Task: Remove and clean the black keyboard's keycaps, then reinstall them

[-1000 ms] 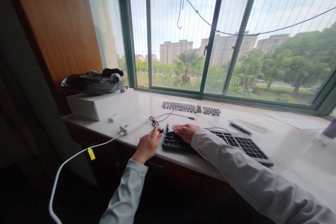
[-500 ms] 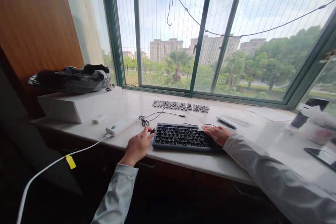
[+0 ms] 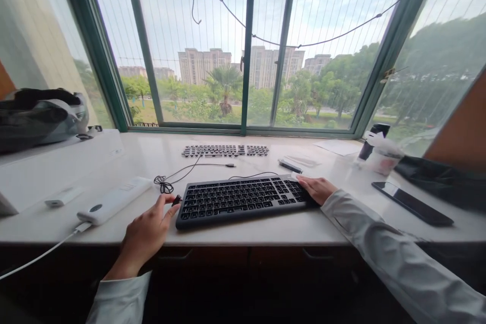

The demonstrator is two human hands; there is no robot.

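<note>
A black keyboard [image 3: 228, 201] lies near the front edge of the white counter, its keycaps off and its switches bare. By its left end, my left hand [image 3: 148, 228] pinches a small black object [image 3: 176, 200] between thumb and fingers; its kind is not clear. My right hand [image 3: 316, 188] lies over the keyboard's right end, fingers together on a small white piece [image 3: 295, 175], perhaps a wipe, at the top right corner. Rows of dark keycaps [image 3: 212, 151] are laid out behind the keyboard. A coiled black cable [image 3: 164, 184] lies beyond my left hand.
To the left lie a white power bank [image 3: 116, 201] with a plugged-in cable, a small white block [image 3: 64, 197] and a white box [image 3: 102, 144] under a dark bag. A phone [image 3: 412, 203], a pen-like tool [image 3: 290, 166] and a plastic bag [image 3: 381, 154] are on the right.
My view has turned to the right. My right hand has slid rightward along the keyboard with the white piece, uncovering more switches. My left hand stays by the keyboard's left end, still pinching the black object.
</note>
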